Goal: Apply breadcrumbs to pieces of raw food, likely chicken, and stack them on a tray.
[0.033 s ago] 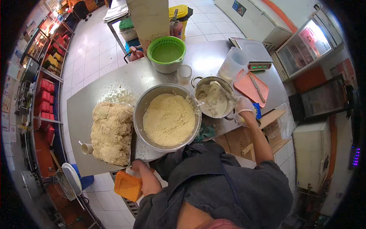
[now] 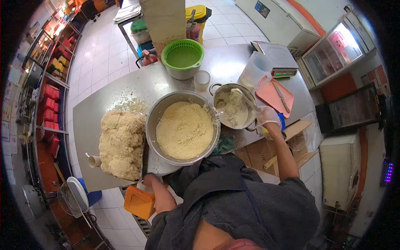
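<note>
pot (image 2: pixel 233 109) handle held by gloved right hand (image 2: pixel 266 116)

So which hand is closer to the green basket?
The right hand. It grips the small pot, just below and right of the green basket. The left hand is down at the table's near edge.

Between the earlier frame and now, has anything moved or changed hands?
Nothing visibly changed. The right hand is still at the rim of the small pot, the left hand still low at the table edge, and the big bowl of crumbs sits as before.
</note>
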Tool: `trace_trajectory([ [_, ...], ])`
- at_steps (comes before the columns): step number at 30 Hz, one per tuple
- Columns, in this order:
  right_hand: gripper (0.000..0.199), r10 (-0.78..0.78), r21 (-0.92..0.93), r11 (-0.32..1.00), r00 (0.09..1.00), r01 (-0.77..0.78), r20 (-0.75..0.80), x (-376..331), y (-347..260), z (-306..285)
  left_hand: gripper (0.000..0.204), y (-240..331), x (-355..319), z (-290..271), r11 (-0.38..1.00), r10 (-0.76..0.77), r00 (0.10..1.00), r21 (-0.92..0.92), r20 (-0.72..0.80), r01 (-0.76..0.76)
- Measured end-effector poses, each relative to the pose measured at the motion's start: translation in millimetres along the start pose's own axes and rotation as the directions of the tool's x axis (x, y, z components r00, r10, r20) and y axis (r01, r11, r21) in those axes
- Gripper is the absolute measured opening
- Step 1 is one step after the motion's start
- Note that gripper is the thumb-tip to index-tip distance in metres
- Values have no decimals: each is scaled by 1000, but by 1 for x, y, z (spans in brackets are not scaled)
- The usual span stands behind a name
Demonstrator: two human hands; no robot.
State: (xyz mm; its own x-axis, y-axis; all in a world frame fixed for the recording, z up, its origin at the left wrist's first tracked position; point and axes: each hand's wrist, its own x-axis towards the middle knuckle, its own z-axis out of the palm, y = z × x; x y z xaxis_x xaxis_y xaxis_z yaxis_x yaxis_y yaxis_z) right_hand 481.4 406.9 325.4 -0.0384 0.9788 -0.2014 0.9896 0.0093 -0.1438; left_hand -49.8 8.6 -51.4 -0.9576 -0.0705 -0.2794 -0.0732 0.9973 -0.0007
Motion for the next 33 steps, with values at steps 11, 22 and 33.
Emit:
trace_trajectory([
  [11, 28, -160, 504, 863, 963, 29, 218, -70, -38, -53, 32, 50, -84, -96, 898, 270, 923, 274, 274, -344],
  [22, 50, -333, 451, 876, 894, 174, 301, -75, -141, 47, 26, 33, -46, 1, 821, -379, 907, -519, -184, 238],
  [33, 27, -44, -179, 982, 998, 51, 44, -4, -51, 8, 39, 64, -81, -71, 529, -395, 917, -801, 62, 282],
])
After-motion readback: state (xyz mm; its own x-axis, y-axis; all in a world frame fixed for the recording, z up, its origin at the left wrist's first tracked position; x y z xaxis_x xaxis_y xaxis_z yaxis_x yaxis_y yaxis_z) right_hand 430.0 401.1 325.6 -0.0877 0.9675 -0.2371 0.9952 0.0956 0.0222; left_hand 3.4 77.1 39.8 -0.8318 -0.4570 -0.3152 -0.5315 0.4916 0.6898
